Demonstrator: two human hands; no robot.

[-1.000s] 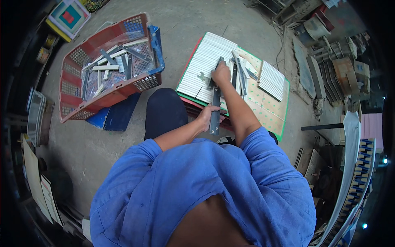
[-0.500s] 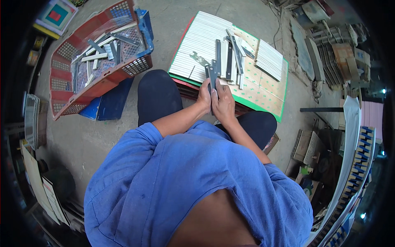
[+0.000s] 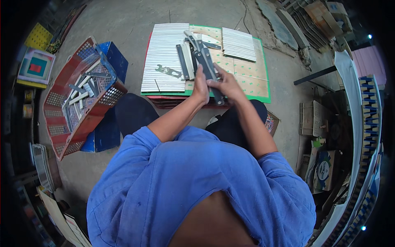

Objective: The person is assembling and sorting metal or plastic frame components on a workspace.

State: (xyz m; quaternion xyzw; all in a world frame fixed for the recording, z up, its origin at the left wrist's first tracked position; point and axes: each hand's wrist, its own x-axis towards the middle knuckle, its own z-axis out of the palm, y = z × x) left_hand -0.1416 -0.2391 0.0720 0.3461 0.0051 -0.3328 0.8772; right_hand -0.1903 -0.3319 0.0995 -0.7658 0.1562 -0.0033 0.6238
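Note:
My left hand is closed round a bundle of dark grey flat bars, which have small holes near their ends. The bars slant across the work surface, their lower end sticking out below my palm. From the other side my right hand grips the same bundle, thumb toward the left hand. Just left of them, more dark and cream bars lie side by side. A flat grey-green metal piece with an open-jaw, wrench-like end rests on a white ribbed panel.
A second ribbed panel lies on the green-edged board. On the left, a red plastic crate with loose bars inside leans by a blue box. A dark metal bar juts in from the right.
My view has shifted, so the crate and board sit farther left. The bundle now slants, its lower end showing below my hands, and my right hand has moved along it.

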